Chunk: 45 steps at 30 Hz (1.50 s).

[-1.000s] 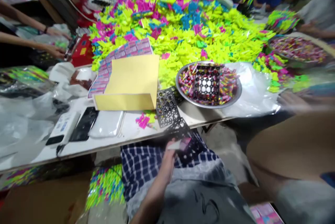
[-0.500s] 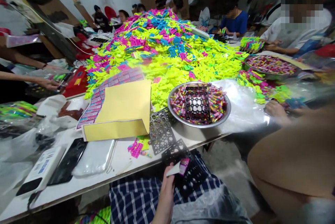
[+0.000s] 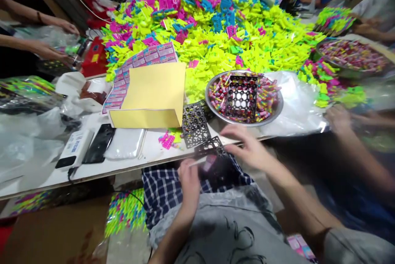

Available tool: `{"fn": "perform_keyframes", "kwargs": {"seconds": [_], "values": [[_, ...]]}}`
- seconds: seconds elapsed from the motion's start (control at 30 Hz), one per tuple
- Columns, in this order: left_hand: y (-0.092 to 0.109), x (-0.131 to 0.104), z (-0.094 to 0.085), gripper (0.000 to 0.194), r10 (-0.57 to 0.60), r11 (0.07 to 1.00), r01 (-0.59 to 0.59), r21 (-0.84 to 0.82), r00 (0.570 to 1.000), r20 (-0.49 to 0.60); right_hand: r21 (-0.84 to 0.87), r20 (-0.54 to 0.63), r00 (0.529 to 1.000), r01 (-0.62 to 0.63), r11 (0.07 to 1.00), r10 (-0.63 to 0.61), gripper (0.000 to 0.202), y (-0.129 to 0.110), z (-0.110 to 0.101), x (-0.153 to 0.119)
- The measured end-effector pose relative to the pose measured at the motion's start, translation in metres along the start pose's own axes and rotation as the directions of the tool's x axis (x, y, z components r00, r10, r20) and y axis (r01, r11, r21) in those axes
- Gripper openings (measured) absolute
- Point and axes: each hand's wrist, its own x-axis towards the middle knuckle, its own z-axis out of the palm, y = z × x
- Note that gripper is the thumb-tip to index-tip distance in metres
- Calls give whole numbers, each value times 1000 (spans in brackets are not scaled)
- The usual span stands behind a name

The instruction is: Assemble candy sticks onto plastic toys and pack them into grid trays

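Note:
My left hand [image 3: 189,175] is closed on a small white-and-pink printed card [image 3: 210,162], blurred by motion, above my lap. Beneath the card lies a dark perforated plastic tray [image 3: 210,144], its near part dim and smeared. My right hand [image 3: 247,147] reaches in from the right, thumb and fingers apart with nothing between them, close to the tray's right edge. Another black perforated tray [image 3: 196,126] rests on the table edge just beyond. A metal bowl [image 3: 277,110] of small wrapped candies stands past my right hand, with a black grid tray [image 3: 242,95] on top.
A yellow open box [image 3: 154,87] sits on sheets of printed cards [image 3: 119,91]. Behind rises a heap of neon plastic pieces [image 3: 247,42]. A phone [image 3: 99,142], a power bank [image 3: 75,147] and plastic bags [image 3: 125,142] lie left. Co-workers' hands [image 3: 338,118] are at both sides.
My right hand has come into view beside the tray, fingers spread. My left hand still holds the card, which has turned and blurred. The view has tilted downward.

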Motion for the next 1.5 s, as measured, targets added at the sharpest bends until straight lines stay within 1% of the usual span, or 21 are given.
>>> {"fn": "perform_keyframes", "kwargs": {"seconds": [0.07, 0.1, 0.13, 0.23, 0.33, 0.43, 0.5, 0.6, 0.7, 0.77, 0.83, 0.87, 0.9, 0.93, 1.0, 1.03, 1.1, 1.2, 1.3, 1.4, 1.5], "values": [[2, 2, -1, 19, 17, 999, -19, 31, 999, 48, -22, 160, 987, -24, 999, 28, 20, 4, 13, -7], [3, 3, -1, 20, 28, 998, -31, 48, 997, 73, -36, 215, 975, -57, 998, 63, 16, 8, 20, -13], [3, 4, 0, 22, 35, 997, -41, 62, 995, 96, -46, 236, 966, -99, 994, 107, 14, 13, 27, -20], [3, 6, 2, 26, 31, 995, -45, 89, 987, 159, -23, 223, 954, -201, 979, 201, 19, 27, 41, -40], [4, 10, 3, 30, 54, 981, -89, 170, 978, 200, -12, 195, 947, -257, 966, 254, 21, 38, 44, -50], [5, 14, 2, 32, 120, 953, -173, 248, 969, 214, -63, 171, 953, -243, 968, 250, 20, 44, 43, -53], [5, 16, 2, 33, 142, 948, -196, 249, 965, 220, -115, 160, 962, -207, 972, 223, 19, 44, 43, -54], [3, 16, 1, 30, 133, 967, -174, 184, 967, 219, -164, 158, 966, -177, 971, 203, 18, 39, 45, -54], [0, 13, 1, 26, 101, 988, -122, 92, 972, 212, -156, 181, 962, -180, 971, 207, 19, 36, 47, -53], [-1, 13, 1, 23, 68, 995, -77, 56, 986, 150, -138, 203, 952, -203, 969, 229, 20, 37, 49, -53], [0, 14, -1, 27, 54, 997, -56, 47, 998, 43, -126, 225, 939, -238, 963, 261, 20, 40, 50, -53], [2, 16, -3, 31, 71, 996, -72, 57, 997, 7, -119, 238, 931, -255, 960, 277, 21, 42, 51, -54], [4, 18, -4, 33, 109, 991, -108, 84, 994, 0, -110, 255, 923, -269, 957, 288, 21, 44, 51, -54], [6, 20, -6, 32, 162, 978, -164, 128, 987, 24, -98, 273, 916, -278, 956, 294, 21, 46, 51, -55], [12, 24, -8, 25, 272, 921, -298, 251, 953, 131, -80, 304, 906, -285, 955, 295, 21, 48, 51, -56], [15, 26, -8, 22, 307, 880, -354, 316, 932, 190, -79, 312, 904, -284, 956, 294, 21, 48, 50, -56], [19, 30, -8, 17, 337, 801, -426, 420, 901, 273, -91, 320, 900, -281, 955, 295, 22, 47, 50, -55], [24, 37, -6, 15, 334, 729, -484, 484, 869, 365, -109, 330, 893, -284, 952, 305, 22, 47, 50, -55], [26, 45, 0, 18, 329, 679, -521, 518, 846, 419, -128, 306, 889, -315, 940, 340, 24, 51, 51, -55], [26, 51, 11, 17, 328, 638, -535, 554, 839, 433, -236, 190, 899, -348, 907, 395, 31, 56, 54, -56], [25, 55, 22, 18, 328, 612, -552, 566, 829, 453, -387, 94, 916, -328, 862, 391, 33, 57, 57, -56]]}}
